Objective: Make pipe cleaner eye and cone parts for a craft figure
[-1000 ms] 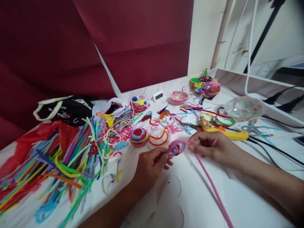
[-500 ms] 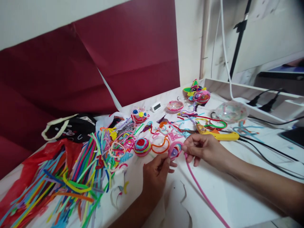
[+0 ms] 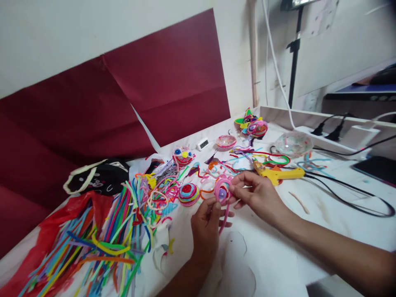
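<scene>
A small eye-shaped craft piece point(image 3: 223, 193) has a purple bead in its middle and pink pipe cleaner round its edge. My left hand point(image 3: 206, 227) pinches the piece at its lower left, thumb on top, other fingers spread behind. At its right edge, my right hand point(image 3: 256, 192) closes thumb and fingertips on the pink pipe cleaner point(image 3: 225, 218), whose loose end hangs below past my left fingers. Close on the left lies a dome coiled in red, blue and yellow pipe cleaner point(image 3: 188, 194). Behind the piece, a clear shell with orange trim is partly covered.
A yellow glue gun point(image 3: 287, 174) with a black cord lies to the right. Many loose pipe cleaners point(image 3: 108, 243) spread over red plastic point(image 3: 37, 251) at left. Further back are a black pouch point(image 3: 102, 177), a small digital clock point(image 3: 203, 144) and clear bowls point(image 3: 293, 144).
The loose pink pipe cleaner swung from the lower right to below the piece, beside my left fingers. My right hand shifted slightly left, and the head view turned a little.
</scene>
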### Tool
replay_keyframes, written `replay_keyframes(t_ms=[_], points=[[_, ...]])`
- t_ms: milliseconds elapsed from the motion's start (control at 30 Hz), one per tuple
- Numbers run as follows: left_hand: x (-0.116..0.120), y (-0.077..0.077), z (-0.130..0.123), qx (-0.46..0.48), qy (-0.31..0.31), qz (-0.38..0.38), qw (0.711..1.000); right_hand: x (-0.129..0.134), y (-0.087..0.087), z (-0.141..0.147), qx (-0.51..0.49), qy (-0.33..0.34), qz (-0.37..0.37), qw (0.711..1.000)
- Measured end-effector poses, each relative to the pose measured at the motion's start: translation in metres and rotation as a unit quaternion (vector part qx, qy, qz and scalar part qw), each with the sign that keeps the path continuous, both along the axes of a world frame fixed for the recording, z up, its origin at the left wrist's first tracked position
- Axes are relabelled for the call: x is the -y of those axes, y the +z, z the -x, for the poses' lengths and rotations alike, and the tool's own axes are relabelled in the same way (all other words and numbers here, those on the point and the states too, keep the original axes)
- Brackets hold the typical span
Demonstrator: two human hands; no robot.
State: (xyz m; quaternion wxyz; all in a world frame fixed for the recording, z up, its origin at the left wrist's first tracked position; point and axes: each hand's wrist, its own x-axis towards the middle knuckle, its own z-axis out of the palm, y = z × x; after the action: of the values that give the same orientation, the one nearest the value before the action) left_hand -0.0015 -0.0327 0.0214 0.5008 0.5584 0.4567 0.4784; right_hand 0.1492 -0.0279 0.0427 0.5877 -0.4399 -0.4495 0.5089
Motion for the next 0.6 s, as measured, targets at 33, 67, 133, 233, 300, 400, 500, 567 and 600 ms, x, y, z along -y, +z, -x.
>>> replay_keyframes(t_ms=[33, 67, 133, 233, 300, 400, 500, 567, 600], points=[[0.000, 0.000, -0.001, 0.004, 0.005, 0.000, 1.000, 0.000, 0.000, 0.002, 0.000, -0.004, -0.006, 1.000], [0.000, 0.000, -0.001, 0.007, 0.008, 0.000, 1.000, 0.000, -0.001, 0.003, -0.002, -0.007, -0.010, 1.000], [-0.001, -0.001, -0.001, 0.011, 0.014, 0.000, 1.000, -0.002, -0.003, 0.006, -0.009, -0.013, -0.014, 1.000], [-0.002, -0.003, -0.001, 0.015, 0.022, 0.003, 1.000, -0.003, -0.005, 0.010, -0.027, -0.020, -0.018, 0.999], [-0.002, -0.003, -0.001, 0.020, 0.025, 0.003, 0.999, -0.004, -0.006, 0.012, -0.037, -0.021, -0.018, 0.999], [-0.002, -0.004, -0.002, 0.028, 0.020, 0.006, 0.999, -0.004, -0.006, 0.014, -0.044, -0.025, -0.013, 0.999], [-0.003, -0.005, -0.003, 0.033, 0.011, 0.017, 0.999, -0.005, -0.007, 0.015, -0.055, -0.028, -0.010, 0.998], [-0.004, -0.006, -0.003, 0.031, 0.011, 0.026, 0.999, -0.005, -0.008, 0.015, -0.065, -0.025, -0.009, 0.997], [-0.004, -0.007, -0.003, 0.029, 0.012, 0.031, 0.999, -0.006, -0.009, 0.015, -0.070, -0.021, -0.008, 0.997]])
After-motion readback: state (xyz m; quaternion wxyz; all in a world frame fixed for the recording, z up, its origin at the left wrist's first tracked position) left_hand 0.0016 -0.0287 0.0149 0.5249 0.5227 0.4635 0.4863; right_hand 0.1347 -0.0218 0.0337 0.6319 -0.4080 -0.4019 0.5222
